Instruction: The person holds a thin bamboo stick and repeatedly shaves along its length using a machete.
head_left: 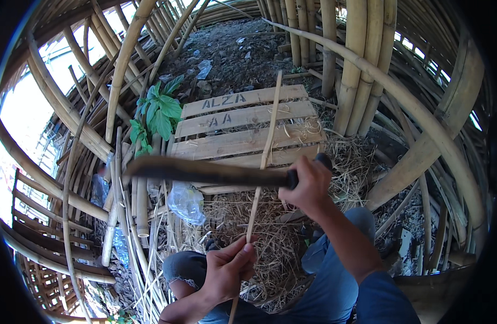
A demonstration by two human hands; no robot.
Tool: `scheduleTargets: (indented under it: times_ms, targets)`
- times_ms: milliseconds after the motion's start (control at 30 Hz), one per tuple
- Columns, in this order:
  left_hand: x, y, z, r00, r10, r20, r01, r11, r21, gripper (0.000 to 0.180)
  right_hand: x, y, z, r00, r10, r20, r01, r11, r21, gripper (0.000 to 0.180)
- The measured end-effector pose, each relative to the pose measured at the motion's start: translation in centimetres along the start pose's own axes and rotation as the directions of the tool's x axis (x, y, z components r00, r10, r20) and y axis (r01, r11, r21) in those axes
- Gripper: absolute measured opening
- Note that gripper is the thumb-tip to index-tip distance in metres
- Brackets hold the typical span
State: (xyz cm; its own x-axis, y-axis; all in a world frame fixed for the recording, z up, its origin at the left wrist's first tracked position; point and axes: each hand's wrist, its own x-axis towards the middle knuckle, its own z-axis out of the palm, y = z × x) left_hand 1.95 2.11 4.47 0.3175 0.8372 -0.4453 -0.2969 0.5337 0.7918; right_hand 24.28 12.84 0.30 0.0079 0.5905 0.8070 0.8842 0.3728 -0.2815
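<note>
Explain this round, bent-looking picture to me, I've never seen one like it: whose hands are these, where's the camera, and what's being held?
The camera sits on a person's head and looks down, and its wide lens bends straight edges near the rim. The two bare hands are that person's own. The left hand grips a thin bamboo strip that runs up and away from the body. The right hand holds a long dark knife by its handle, the blade pointing left across the strip. Below are the person's knees in blue jeans. On the ground lie a wooden pallet, dry shavings, a clear plastic bag and a green plant, with thick bamboo poles around.
</note>
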Motion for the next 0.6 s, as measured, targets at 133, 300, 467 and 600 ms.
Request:
scheduleTargets:
  times_ms: [133,300,467,600]
  targets:
    - [0.4,-0.2,-0.3,1.0,0.006,0.017,-0.006,1.0,0.01,0.027,-0.5,0.4,1.9,0.947,0.31,0.082,-0.309,0.951,-0.029,0.04]
    - [-0.3,-0.1,-0.3,1.0,-0.02,0.011,0.02,1.0,-0.019,0.027,0.5,0.0,0.5,0.999,-0.034,-0.018,0.035,0.998,0.05,0.028]
    - [0.3,-0.4,-0.7,1.0,-0.013,-0.001,0.013,1.0,0.015,0.028,-0.4,0.1,1.2,0.977,0.209,-0.049,-0.208,0.978,0.021,0.025]
    - [-0.7,-0.6,-0.3,1.0,0.006,0.01,-0.006,0.999,0.039,0.026,0.7,1.1,0.4,0.991,0.101,-0.082,-0.098,0.994,0.041,0.023]
